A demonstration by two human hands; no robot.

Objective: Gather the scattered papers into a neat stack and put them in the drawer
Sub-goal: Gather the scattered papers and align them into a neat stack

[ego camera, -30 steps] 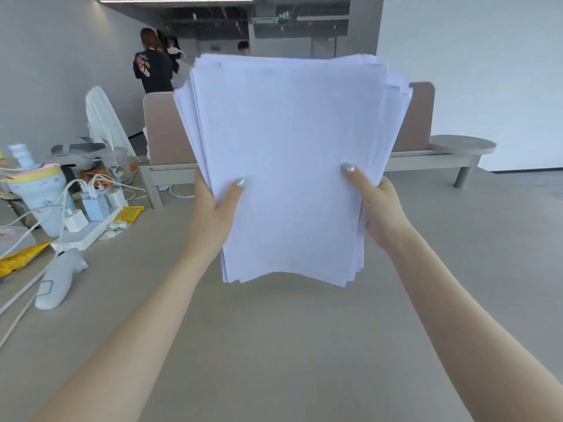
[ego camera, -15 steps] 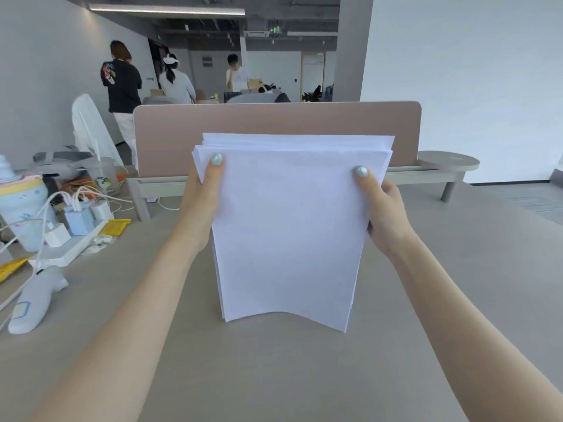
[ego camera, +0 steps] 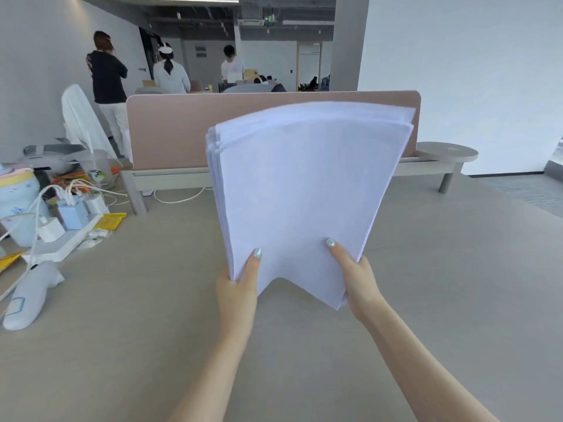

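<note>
A thick stack of white papers (ego camera: 304, 190) stands upright above the grey desk (ego camera: 152, 345), its sheets fanned a little at the top and left edges. My left hand (ego camera: 239, 287) grips the stack's lower left corner, thumb on the front sheet. My right hand (ego camera: 356, 278) grips the lower right corner the same way. The bottom edge bows upward between the two hands. No drawer is in view.
A pink divider panel (ego camera: 182, 129) runs along the desk's far edge. At the left lie a white handheld device (ego camera: 29, 296), a power strip with chargers and cables (ego camera: 61, 229), yellow packets and a pastel cup. Three people stand in the background.
My hands have slid from the stack's upper edges down to its bottom corners. The stack sits slightly higher and its top sheets have fanned apart again.
</note>
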